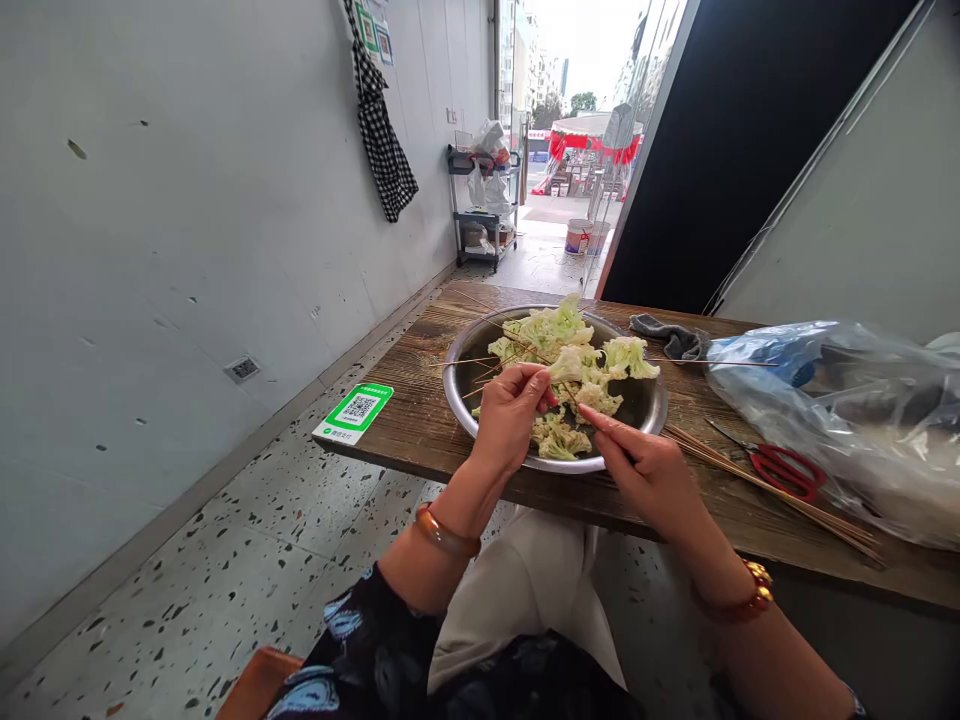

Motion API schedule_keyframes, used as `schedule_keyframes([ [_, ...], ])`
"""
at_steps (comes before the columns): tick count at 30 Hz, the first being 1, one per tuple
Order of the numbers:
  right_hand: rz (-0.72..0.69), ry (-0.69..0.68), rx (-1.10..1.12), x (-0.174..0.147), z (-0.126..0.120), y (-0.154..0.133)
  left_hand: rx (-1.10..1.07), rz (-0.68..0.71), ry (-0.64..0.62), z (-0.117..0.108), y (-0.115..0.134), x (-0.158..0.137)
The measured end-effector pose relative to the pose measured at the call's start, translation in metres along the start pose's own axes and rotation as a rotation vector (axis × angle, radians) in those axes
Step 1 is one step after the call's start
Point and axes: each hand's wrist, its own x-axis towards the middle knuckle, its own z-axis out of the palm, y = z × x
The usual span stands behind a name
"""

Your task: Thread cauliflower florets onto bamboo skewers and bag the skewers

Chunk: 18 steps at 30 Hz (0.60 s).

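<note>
A round metal basin (658,412) on the wooden table holds pale green-white cauliflower pieces (551,328), several of them on thin wooden skewers. Over its near rim, my left hand (512,405) is closed, pinching a cauliflower floret (568,364) between thumb and fingers. My right hand (637,455) grips a thin wooden skewer (568,396) that slants up toward that floret. Whether the tip is inside the floret is hidden by my fingers. Some skewers stick out past the basin's left and right rims.
Right of the basin lie a bundle of bare skewers (780,487), red-handled scissors (787,470), a grey cloth (671,335) and a large clear plastic bag (855,430). A green QR-code card (354,412) sits at the table's left corner. A cart (486,215) stands by the doorway.
</note>
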Motion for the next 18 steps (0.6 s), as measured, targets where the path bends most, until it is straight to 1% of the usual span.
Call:
schedule_keyframes([
  [5, 0.013, -0.009, 0.005, 0.0019, -0.0015, 0.0005, 0.001, -0.021, -0.036, -0.0012, -0.0007, 0.0007],
  [11, 0.01, 0.029, 0.042, 0.0011, 0.0004, 0.0041, -0.053, -0.055, -0.106, -0.0015, -0.0006, 0.0011],
  [18, 0.02, 0.048, -0.002, -0.0033, -0.0025, 0.0054, 0.001, -0.088, -0.156, -0.0006, 0.0011, -0.0018],
])
